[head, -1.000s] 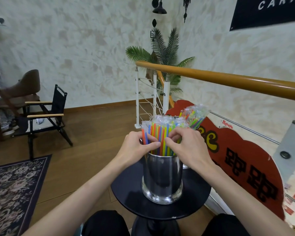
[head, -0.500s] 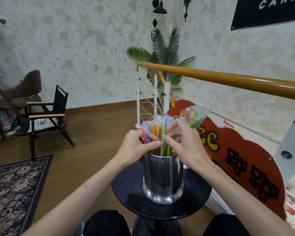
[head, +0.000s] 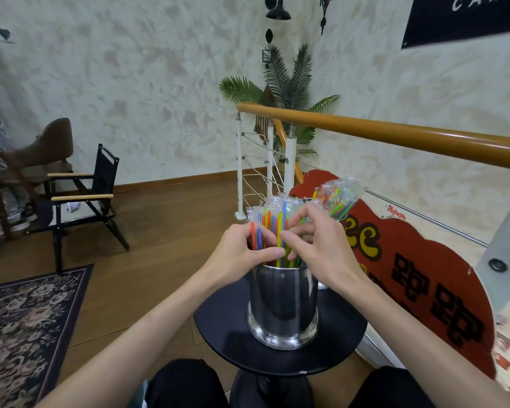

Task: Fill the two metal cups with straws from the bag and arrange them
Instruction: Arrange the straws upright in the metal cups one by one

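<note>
A shiny metal cup (head: 282,307) stands on a small round black table (head: 227,334), full of upright wrapped coloured straws (head: 273,219). My left hand (head: 239,257) curls round the left side of this bundle just above the rim. My right hand (head: 318,248) pinches straws near the bundle's middle, its fingers spread among them. Behind my right hand a second bunch of straws (head: 337,198) leans to the right; the cup that holds it is almost wholly hidden. No bag is in view.
A wooden handrail (head: 395,134) on white posts runs close behind the table. A red sign (head: 418,260) leans at the right. A black folding chair (head: 83,195) and a patterned rug (head: 27,325) lie to the left on the wood floor.
My right hand has lifted a little and its fingers have opened out among the straws. My left hand has stayed on the bundle's left side.
</note>
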The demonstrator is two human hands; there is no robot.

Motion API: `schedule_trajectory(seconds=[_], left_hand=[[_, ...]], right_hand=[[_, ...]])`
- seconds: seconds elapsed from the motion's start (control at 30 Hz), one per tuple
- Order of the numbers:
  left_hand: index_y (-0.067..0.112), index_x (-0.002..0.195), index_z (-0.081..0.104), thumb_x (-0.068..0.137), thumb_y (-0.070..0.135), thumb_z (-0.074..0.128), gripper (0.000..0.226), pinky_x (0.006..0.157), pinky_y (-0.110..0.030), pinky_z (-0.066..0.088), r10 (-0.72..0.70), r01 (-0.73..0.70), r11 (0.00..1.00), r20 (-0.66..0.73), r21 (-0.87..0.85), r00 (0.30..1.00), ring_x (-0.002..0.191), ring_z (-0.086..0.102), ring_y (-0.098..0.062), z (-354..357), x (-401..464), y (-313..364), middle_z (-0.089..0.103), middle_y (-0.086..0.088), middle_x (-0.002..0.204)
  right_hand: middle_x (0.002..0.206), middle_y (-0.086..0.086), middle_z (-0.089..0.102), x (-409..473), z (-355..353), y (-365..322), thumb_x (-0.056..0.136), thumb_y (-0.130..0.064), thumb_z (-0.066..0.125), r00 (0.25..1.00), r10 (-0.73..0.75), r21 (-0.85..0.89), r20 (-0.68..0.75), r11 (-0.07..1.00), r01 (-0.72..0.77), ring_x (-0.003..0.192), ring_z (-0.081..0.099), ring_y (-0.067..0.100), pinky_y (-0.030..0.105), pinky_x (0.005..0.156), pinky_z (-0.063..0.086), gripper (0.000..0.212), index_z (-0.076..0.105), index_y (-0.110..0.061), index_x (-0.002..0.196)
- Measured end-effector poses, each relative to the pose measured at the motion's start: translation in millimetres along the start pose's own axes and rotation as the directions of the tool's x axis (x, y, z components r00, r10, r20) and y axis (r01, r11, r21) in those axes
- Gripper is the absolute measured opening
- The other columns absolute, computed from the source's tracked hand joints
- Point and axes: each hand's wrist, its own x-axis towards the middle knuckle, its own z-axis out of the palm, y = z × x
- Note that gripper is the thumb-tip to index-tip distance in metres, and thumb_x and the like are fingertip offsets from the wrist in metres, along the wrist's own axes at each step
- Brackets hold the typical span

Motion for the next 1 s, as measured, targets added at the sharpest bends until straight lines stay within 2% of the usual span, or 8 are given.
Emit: schedule_trajectory(seconds=[0.1, 0.17, 0.3, 0.43, 0.53, 0.63, 0.8, 1.0], left_hand=[[0.017, 0.083, 0.073, 0.085, 0.022, 0.080, 0.009, 0.070, -0.023, 0.050, 0.009, -0.009, 1.000, -0.014, -0.024, 1.000, 0.070, 0.060, -0.017, -1, 0, 0, 0.070, -0.010, 0.081], [0.014, 0.085, 0.073, 0.086, 0.025, 0.079, 0.013, 0.070, -0.027, 0.051, 0.002, -0.003, 0.997, -0.020, -0.071, 1.000, 0.071, 0.060, -0.020, -3, 0, -1, 0.070, -0.013, 0.082], [0.011, 0.091, 0.073, 0.087, 0.026, 0.075, 0.015, 0.071, -0.029, 0.055, 0.017, -0.016, 0.994, 0.012, -0.109, 1.000, 0.074, 0.064, -0.020, -7, 0, -2, 0.071, -0.009, 0.085], [0.007, 0.094, 0.074, 0.088, 0.021, 0.074, 0.016, 0.075, -0.034, 0.058, 0.029, -0.029, 0.990, -0.008, -0.140, 1.000, 0.081, 0.069, -0.034, -8, -1, -5, 0.074, -0.014, 0.089], [0.006, 0.096, 0.074, 0.086, 0.018, 0.076, 0.016, 0.071, -0.025, 0.055, 0.016, -0.024, 0.985, -0.053, -0.170, 0.998, 0.076, 0.070, -0.019, -9, 0, -5, 0.076, -0.011, 0.088], [0.009, 0.094, 0.074, 0.084, 0.018, 0.077, 0.013, 0.070, -0.021, 0.053, 0.016, -0.028, 0.984, -0.068, -0.175, 0.998, 0.076, 0.070, -0.013, -11, 1, -3, 0.076, -0.004, 0.085], [0.009, 0.096, 0.075, 0.089, 0.015, 0.073, 0.008, 0.072, -0.021, 0.055, 0.037, -0.044, 0.986, -0.047, -0.160, 0.998, 0.081, 0.074, -0.015, -14, 0, -1, 0.077, -0.004, 0.088], [0.015, 0.093, 0.076, 0.088, 0.019, 0.073, 0.007, 0.075, -0.026, 0.057, 0.053, -0.064, 0.981, -0.062, -0.185, 0.997, 0.079, 0.072, -0.016, -14, 3, 2, 0.076, -0.005, 0.085]], right_hand=[[0.071, 0.002, 0.073, 0, 0, 0, 0.092, -0.013, 0.074, 1.000, -0.011, 0.014, 0.009, 1.000, 0.011, 0.056, 0.070, 0.010, 0.026, 0.060, 0.059, 0.019, 0.055, -0.013, 0.093], [0.070, 0.001, 0.073, 0, -1, 1, 0.090, -0.014, 0.076, 1.000, -0.024, -0.005, 0.019, 1.000, 0.024, 0.057, 0.070, 0.008, 0.023, 0.061, 0.058, 0.020, 0.056, -0.013, 0.091], [0.076, -0.004, 0.071, 1, 0, 4, 0.090, -0.017, 0.076, 0.997, -0.065, -0.052, 0.046, 0.996, 0.068, 0.060, 0.069, 0.006, 0.021, 0.060, 0.057, 0.015, 0.062, -0.013, 0.090], [0.083, -0.011, 0.071, 2, 1, 8, 0.093, -0.020, 0.074, 0.992, -0.106, -0.090, 0.075, 0.990, 0.112, 0.067, 0.069, 0.000, 0.020, 0.064, 0.056, 0.007, 0.067, -0.017, 0.093], [0.086, -0.019, 0.072, 1, 3, 14, 0.093, -0.023, 0.072, 0.985, -0.143, -0.169, 0.098, 0.973, 0.158, 0.081, 0.069, -0.003, 0.028, 0.076, 0.059, 0.006, 0.069, -0.026, 0.097], [0.086, -0.022, 0.071, 1, 4, 16, 0.091, -0.023, 0.074, 0.984, -0.143, -0.212, 0.106, 0.964, 0.163, 0.086, 0.069, -0.002, 0.037, 0.080, 0.059, 0.012, 0.068, -0.032, 0.094], [0.084, -0.018, 0.071, 4, 7, 16, 0.088, -0.023, 0.077, 0.984, -0.156, -0.178, 0.088, 0.969, 0.170, 0.084, 0.068, 0.000, 0.038, 0.079, 0.059, 0.009, 0.070, -0.028, 0.092], [0.087, -0.018, 0.071, 2, 9, 15, 0.094, -0.027, 0.071, 0.978, -0.167, -0.202, 0.124, 0.961, 0.189, 0.087, 0.067, 0.000, 0.037, 0.081, 0.057, 0.008, 0.063, -0.029, 0.093]])
